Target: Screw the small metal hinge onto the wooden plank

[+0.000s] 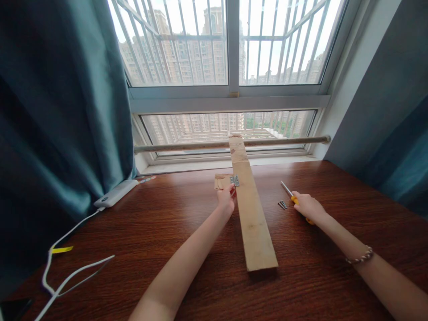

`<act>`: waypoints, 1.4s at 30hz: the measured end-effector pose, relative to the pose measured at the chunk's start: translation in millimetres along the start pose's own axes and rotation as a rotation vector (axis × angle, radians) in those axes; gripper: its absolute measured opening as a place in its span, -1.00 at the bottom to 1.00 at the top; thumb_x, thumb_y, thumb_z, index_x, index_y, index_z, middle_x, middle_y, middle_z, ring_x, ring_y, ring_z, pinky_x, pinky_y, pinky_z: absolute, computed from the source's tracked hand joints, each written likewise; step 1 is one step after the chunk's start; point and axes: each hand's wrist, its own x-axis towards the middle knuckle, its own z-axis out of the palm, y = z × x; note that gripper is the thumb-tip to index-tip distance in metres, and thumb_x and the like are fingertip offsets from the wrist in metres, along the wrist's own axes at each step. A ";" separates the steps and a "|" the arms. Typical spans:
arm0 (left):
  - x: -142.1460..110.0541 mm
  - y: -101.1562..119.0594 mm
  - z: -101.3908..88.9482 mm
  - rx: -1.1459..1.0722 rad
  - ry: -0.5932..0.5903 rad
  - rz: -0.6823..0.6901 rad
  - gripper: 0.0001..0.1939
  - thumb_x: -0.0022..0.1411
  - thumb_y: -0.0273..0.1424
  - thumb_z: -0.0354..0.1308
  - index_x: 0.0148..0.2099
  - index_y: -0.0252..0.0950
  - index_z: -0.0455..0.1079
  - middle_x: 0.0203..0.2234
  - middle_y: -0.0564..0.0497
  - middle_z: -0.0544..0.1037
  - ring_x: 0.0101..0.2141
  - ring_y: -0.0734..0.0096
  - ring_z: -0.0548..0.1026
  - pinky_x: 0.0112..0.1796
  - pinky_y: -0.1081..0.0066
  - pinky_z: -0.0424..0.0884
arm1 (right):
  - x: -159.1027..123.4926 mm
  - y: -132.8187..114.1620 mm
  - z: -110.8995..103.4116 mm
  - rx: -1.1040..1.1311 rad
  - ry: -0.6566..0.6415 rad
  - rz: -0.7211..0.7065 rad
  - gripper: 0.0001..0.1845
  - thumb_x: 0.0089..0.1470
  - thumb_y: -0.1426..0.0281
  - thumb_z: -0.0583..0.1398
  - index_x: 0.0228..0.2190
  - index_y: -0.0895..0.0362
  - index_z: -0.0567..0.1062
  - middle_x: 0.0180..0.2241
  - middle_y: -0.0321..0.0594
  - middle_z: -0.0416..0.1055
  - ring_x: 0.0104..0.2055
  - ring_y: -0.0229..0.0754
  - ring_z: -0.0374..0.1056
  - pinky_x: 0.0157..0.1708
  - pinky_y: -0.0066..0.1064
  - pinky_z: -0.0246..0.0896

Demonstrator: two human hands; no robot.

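Note:
A long pale wooden board (254, 218) lies lengthwise on the brown table, its far end reaching the rail by the window. Beside its left edge is a small wooden piece (221, 182). A metal hinge (235, 180) spans the gap between the two pieces. My left hand (226, 199) has its fingers closed at the hinge's near end, partly hiding what they grip. To the right, my right hand (308, 207) is wrapped round the yellow handle of a screwdriver (286, 188), whose shaft points away to the left. Several screws (282, 205) lie just left of that hand.
A white power strip (117, 194) with a white cable (72, 229) rests at the left by the curtain (67, 89). A yellow strip (62, 250) is near the cable. A dark flat object (15, 308) sits at the lower left corner. A rail (194, 146) crosses before the window.

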 end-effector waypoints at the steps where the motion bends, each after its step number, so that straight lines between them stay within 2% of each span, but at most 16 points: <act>1: -0.1 0.1 -0.3 0.004 -0.002 -0.001 -0.79 -0.09 -0.69 0.18 -0.40 -0.32 0.32 -0.57 0.08 0.49 -0.59 0.55 0.43 -0.54 0.54 0.33 | 3.9 1.2 -1.5 0.079 0.015 -0.010 -0.54 -0.01 0.50 0.11 -0.02 0.13 0.41 -0.17 -0.01 0.49 -0.12 0.03 0.43 -0.21 -0.27 0.27; 3: -0.7 0.5 -0.7 0.008 -0.002 0.001 -0.79 -0.09 -0.68 0.20 -0.40 -0.32 0.32 -0.57 0.08 0.50 -0.59 0.55 0.43 -0.53 0.55 0.34 | 12.5 0.6 -12.4 0.333 0.026 -0.008 -0.59 -0.02 0.51 0.10 -0.09 0.13 0.48 -0.26 -0.09 0.52 -0.16 -0.04 0.44 -0.20 -0.33 0.29; 6: -1.6 0.8 -0.4 0.005 -0.003 0.005 -0.78 -0.11 -0.68 0.21 -0.41 -0.32 0.31 -0.59 0.08 0.49 -0.60 0.55 0.43 -0.53 0.55 0.34 | 21.7 -11.6 -47.1 0.928 -0.008 -0.002 -0.65 -0.03 0.49 0.07 -0.19 0.25 0.51 -0.44 -0.08 0.52 -0.28 -0.08 0.47 -0.27 -0.32 0.36; 9: -1.2 0.1 0.2 0.002 -0.002 0.003 -0.80 -0.11 -0.68 0.19 -0.43 -0.32 0.31 -0.60 0.07 0.49 -0.60 0.53 0.43 -0.53 0.54 0.34 | 19.5 -38.8 -92.5 1.490 -0.006 -0.143 -0.58 -0.14 0.52 0.12 -0.15 0.20 0.47 -0.38 -0.11 0.52 -0.26 -0.11 0.47 -0.22 -0.26 0.39; 12: 0.2 -1.1 0.3 0.007 0.010 0.004 -0.80 -0.10 -0.68 0.18 -0.44 -0.32 0.31 -0.60 0.08 0.49 -0.59 0.52 0.44 -0.51 0.52 0.35 | 7.7 -75.5 -128.2 1.701 0.019 -0.414 -0.49 -0.22 0.51 0.24 -0.12 0.08 0.44 -0.34 -0.25 0.49 -0.23 -0.17 0.44 -0.15 -0.23 0.39; 14: 0.5 -1.5 0.1 0.004 0.012 0.003 -0.81 -0.10 -0.68 0.18 -0.44 -0.32 0.31 -0.61 0.08 0.49 -0.59 0.52 0.44 -0.50 0.51 0.35 | 0.6 -100.8 -139.7 1.767 0.086 -0.499 -0.53 -0.20 0.44 0.29 -0.15 0.03 0.43 -0.35 -0.31 0.47 -0.27 -0.23 0.43 -0.16 -0.27 0.40; 17: -0.3 -1.0 -0.2 -0.005 0.013 0.003 -0.81 -0.10 -0.68 0.18 -0.43 -0.32 0.32 -0.59 0.07 0.49 -0.59 0.52 0.43 -0.48 0.50 0.36 | -1.3 -133.7 -139.7 1.784 0.205 -0.487 -0.63 -0.11 0.20 0.29 -0.23 0.08 0.45 -0.56 -0.39 0.35 -0.54 -0.32 0.35 -0.45 -0.41 0.41; 19: -1.0 -0.5 -0.5 -0.006 0.014 0.005 -0.80 -0.10 -0.67 0.19 -0.43 -0.32 0.32 -0.58 0.07 0.49 -0.59 0.53 0.43 -0.48 0.50 0.35 | 3.3 -149.8 -133.2 1.760 0.306 -0.463 -0.61 -0.09 0.08 0.27 -0.35 0.15 0.46 -0.70 -0.46 0.20 -0.70 -0.38 0.18 -0.66 -0.48 0.26; 21: -1.4 -0.3 -0.9 -0.005 0.013 0.004 -0.80 -0.11 -0.66 0.21 -0.43 -0.32 0.31 -0.59 0.08 0.49 -0.59 0.53 0.43 -0.49 0.52 0.34 | 9.9 -160.1 -125.2 1.702 0.399 -0.450 -0.57 -0.09 0.03 0.25 -0.49 0.17 0.44 -0.79 -0.49 0.09 -0.78 -0.40 0.05 -0.76 -0.49 0.12; 24: -1.5 -0.7 -1.0 -0.002 0.008 -0.002 -0.80 -0.10 -0.65 0.21 -0.43 -0.32 0.30 -0.59 0.08 0.49 -0.58 0.54 0.43 -0.50 0.53 0.34 | 19.5 -165.5 -114.0 1.531 0.505 -0.459 -0.53 -0.05 -0.01 0.20 -0.59 0.15 0.37 -0.83 -0.48 0.07 -0.80 -0.37 0.08 -0.75 -0.47 0.10; 27: -1.4 -1.6 -0.9 -0.002 0.004 -0.004 -0.83 -0.08 -0.65 0.19 -0.42 -0.32 0.31 -0.59 0.08 0.49 -0.58 0.53 0.44 -0.49 0.52 0.35 | 26.0 -164.1 -105.8 1.232 0.623 -0.470 -0.52 0.02 -0.02 0.14 -0.60 0.13 0.34 -0.80 -0.40 0.20 -0.72 -0.28 0.27 -0.64 -0.47 0.18; 30: -0.1 -2.7 -1.3 0.001 0.005 -0.003 -0.83 -0.08 -0.65 0.18 -0.43 -0.32 0.31 -0.58 0.07 0.49 -0.57 0.52 0.45 -0.48 0.51 0.36 | 28.8 -163.4 -101.2 1.047 0.655 -0.489 -0.52 0.09 0.00 0.08 -0.60 0.12 0.33 -0.76 -0.34 0.30 -0.67 -0.26 0.34 -0.55 -0.46 0.22; 35: 3.4 -4.5 -2.7 0.003 0.024 -0.001 -0.82 -0.08 -0.66 0.19 -0.42 -0.33 0.32 -0.57 0.06 0.49 -0.58 0.53 0.43 -0.49 0.50 0.35 | 30.1 -167.0 -98.8 1.040 0.650 -0.483 -0.49 0.10 -0.02 0.05 -0.61 0.12 0.32 -0.74 -0.28 0.36 -0.66 -0.24 0.37 -0.54 -0.46 0.22; 42: 2.9 -4.0 -2.2 0.015 0.032 0.001 -0.81 -0.10 -0.63 0.23 -0.41 -0.34 0.31 -0.58 0.06 0.49 -0.59 0.53 0.43 -0.48 0.50 0.35 | 33.5 -167.4 -96.2 1.071 0.620 -0.452 -0.49 0.06 -0.06 0.06 -0.55 0.13 0.34 -0.76 -0.30 0.34 -0.65 -0.18 0.40 -0.56 -0.46 0.22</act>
